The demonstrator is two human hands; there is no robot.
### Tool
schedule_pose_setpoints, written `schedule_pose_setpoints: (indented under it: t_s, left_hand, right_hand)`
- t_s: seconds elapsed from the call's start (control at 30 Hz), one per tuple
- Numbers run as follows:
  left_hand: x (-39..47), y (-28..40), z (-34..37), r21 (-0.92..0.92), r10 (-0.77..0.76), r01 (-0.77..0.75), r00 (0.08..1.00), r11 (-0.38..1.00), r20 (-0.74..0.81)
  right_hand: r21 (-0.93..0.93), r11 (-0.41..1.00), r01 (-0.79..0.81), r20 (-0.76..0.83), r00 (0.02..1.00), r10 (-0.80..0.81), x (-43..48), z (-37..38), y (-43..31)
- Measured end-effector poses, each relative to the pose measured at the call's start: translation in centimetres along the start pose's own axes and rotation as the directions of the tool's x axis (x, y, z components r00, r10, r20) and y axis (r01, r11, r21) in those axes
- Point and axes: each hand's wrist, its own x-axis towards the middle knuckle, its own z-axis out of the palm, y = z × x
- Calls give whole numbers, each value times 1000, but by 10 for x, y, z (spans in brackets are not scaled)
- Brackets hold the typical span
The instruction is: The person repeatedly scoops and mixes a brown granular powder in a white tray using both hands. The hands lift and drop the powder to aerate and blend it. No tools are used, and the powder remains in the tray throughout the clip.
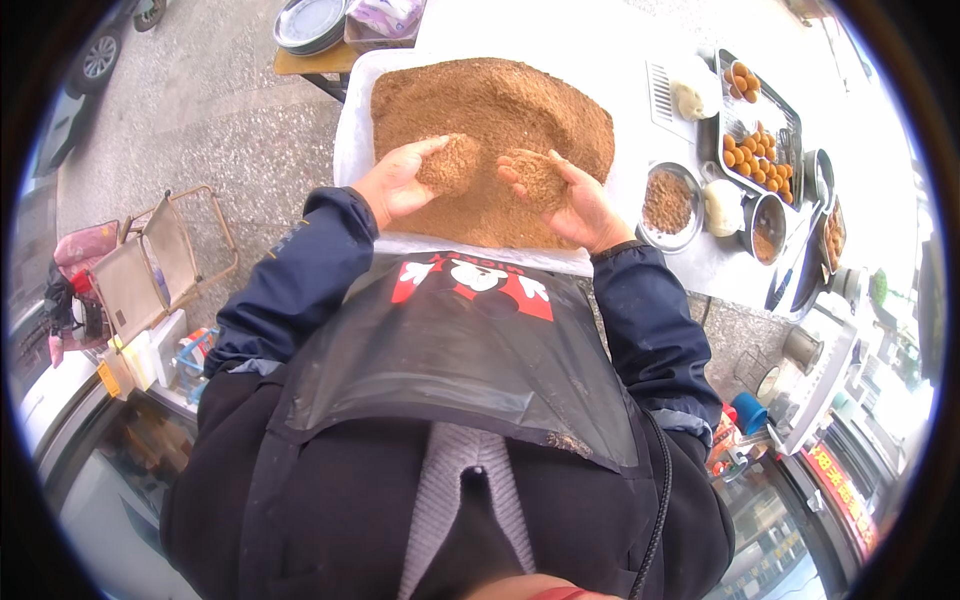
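A wide white tub point(351, 127) in front of me is filled with a brown, crumbly, powder-like mixture point(495, 97), banked higher along the far side. My left hand point(396, 180) is cupped over the tub's left part, with a loose handful of the brown crumbs point(451, 163) on its fingers. Opposite it, my right hand point(583, 204) cradles a second handful point(537, 180), palm turned up and fingers curled. A gap separates the two hands, and the mixture's surface shows between them. The mounds partly hide the fingers.
Right of the tub, a white table holds a metal bowl of brown crumbs point(669, 202), a tray of round golden balls point(757, 161), pale dough lumps point(697, 94) and a metal pot point(765, 225). Stacked plates point(311, 22) stand back left; a folding chair point(161, 262) is left.
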Motion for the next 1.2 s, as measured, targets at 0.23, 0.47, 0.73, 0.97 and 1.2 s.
schedule_pose_setpoints:
  t_s: [0.23,0.47,0.73,0.97,1.2]
  left_hand:
    - [0,-3,-5,-26,0,0,1000,1000,-14]
    - [4,-11,-10,543,270,-209,962,813,-34]
    - [-3,-15,6,928,658,-371,688,-41,304]
    - [3,-29,27,829,599,-467,582,-307,550]
    - [0,-36,37,830,580,-483,604,-278,546]
  right_hand:
    - [-236,971,44,-38,998,-55,-2,-8,0]
    - [-300,952,58,-136,985,-103,1,-6,5]
    - [-361,927,96,-287,935,-209,4,-10,13]
    - [-323,942,93,-274,943,-188,11,-13,17]
    - [-245,961,125,-273,942,-193,15,-10,23]
